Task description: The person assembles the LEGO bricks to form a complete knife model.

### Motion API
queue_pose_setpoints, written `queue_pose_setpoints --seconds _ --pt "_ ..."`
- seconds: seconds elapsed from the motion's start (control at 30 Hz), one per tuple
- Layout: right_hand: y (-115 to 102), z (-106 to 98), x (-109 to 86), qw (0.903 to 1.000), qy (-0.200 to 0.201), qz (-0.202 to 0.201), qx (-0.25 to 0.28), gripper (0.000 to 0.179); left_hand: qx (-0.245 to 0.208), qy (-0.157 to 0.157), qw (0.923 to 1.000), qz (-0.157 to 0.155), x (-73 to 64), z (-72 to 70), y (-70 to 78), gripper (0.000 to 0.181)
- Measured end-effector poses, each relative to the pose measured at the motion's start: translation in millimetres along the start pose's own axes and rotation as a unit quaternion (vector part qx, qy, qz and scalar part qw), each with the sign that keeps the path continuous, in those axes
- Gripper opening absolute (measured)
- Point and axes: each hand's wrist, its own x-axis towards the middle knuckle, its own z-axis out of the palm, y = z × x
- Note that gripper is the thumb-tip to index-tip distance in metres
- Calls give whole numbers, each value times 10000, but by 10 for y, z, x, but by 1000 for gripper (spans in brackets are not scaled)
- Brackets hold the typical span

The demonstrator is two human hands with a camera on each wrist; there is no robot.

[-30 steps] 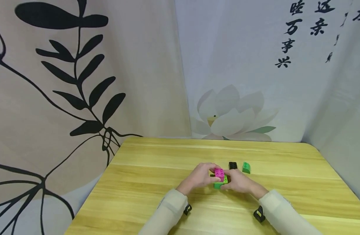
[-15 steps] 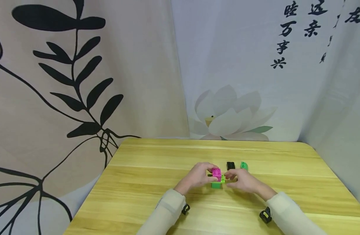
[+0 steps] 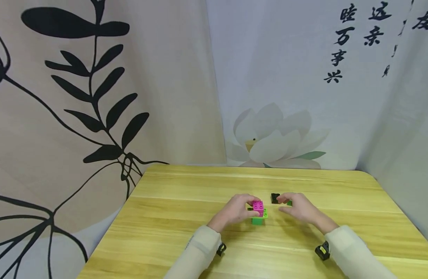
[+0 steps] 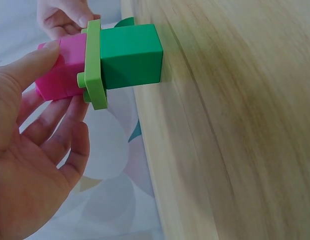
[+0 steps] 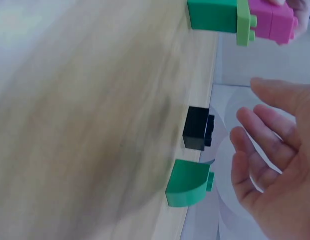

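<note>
My left hand pinches the pink bricks at the top of a small stack, thumb on one side and fingers on the other. Beneath the pink lies a flat lime-green plate, wider than the pink part, with a green brick at the bottom. My right hand holds nothing; its fingers are loosely bent above the table. Close to it are a black brick and a green brick with a curved side, partly covered by the hand in the head view.
The wooden table carries all the bricks. Behind it hangs a pale curtain printed with leaves, a lotus and characters. A dark wrist camera sits below the right sleeve.
My right hand has let go of the stack and moved right, toward the black and curved green bricks. The left hand keeps its grip on the pink bricks, hardly moving.
</note>
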Motion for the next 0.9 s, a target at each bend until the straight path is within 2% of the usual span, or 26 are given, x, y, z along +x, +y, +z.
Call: queue_pose_setpoints --seconds 0.43,0.73,0.9 --pt "59 -76 196 9983 54 108 -568 34 -174 -29 9998 -132 -7 1 6 42" --pt "101 -64 293 9969 -48 -29 -791 37 -347 -37 9990 -269 -11 23 -16 43" --pt "131 -48 348 9953 -143 -117 -947 40 -381 -24 9990 -227 -8 24 -23 41"
